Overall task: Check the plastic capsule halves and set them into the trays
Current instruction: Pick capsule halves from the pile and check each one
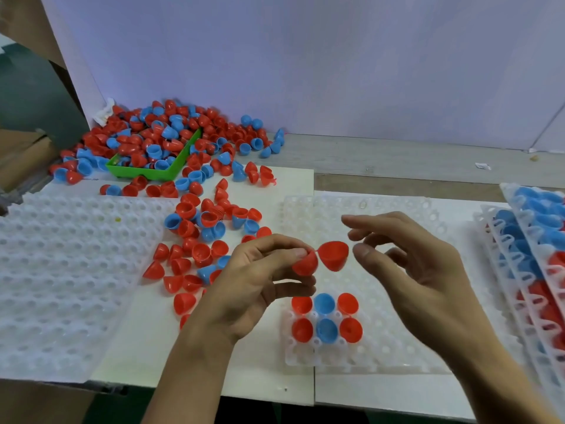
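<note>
My left hand [263, 280] pinches a red hinged capsule [321, 258], two red halves joined at a small tab, held above the white tray [382, 359]. One half sits between my left fingertips; the other half hangs free to the right. My right hand [419, 264] hovers just right of it with fingers spread and relaxed, holding nothing; its thumb tip is close to the free half. Several red and blue halves [325, 319] sit in two rows in the tray's near left corner.
Loose red and blue capsule halves [198, 240] lie scattered left of my hands, with a bigger pile around a green bin [159, 172] at the back. A stack of white trays [61, 270] lies at the left. Filled trays [532, 255] lean at the right edge.
</note>
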